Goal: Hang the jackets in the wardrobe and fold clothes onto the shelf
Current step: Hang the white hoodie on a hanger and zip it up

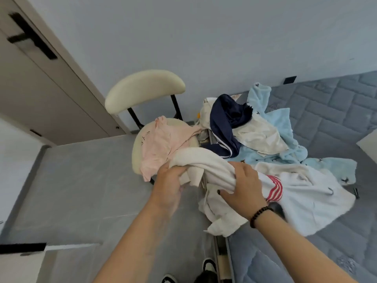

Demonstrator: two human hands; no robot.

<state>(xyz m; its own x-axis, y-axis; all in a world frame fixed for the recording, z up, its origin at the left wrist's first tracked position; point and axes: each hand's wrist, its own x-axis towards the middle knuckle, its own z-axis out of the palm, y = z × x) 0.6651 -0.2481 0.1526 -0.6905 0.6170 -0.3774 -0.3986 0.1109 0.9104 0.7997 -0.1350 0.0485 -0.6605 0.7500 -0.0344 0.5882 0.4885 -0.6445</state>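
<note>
Both grips hold one white garment [206, 166]: left hand [171, 180] bunches its end, right hand [242, 184] clamps the middle. Garment spans chair edge to mattress [326, 119]. Pink top [161, 148] on chair [142, 88], 11 o'clock; clothes pile [255, 129], 1 o'clock.

White garment [302, 193] with red stripes, pale pink top [161, 144], navy jacket [226, 123], light-blue fleece [279, 127], cream chair [142, 88].

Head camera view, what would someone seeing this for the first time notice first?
Both hands stand out at the centre: the left hand and right hand grip a white garment with red stripes. Behind it, a heap with a light blue fleece and a navy garment lies on the grey mattress. A pink garment drapes the cream chair on the left.
</note>
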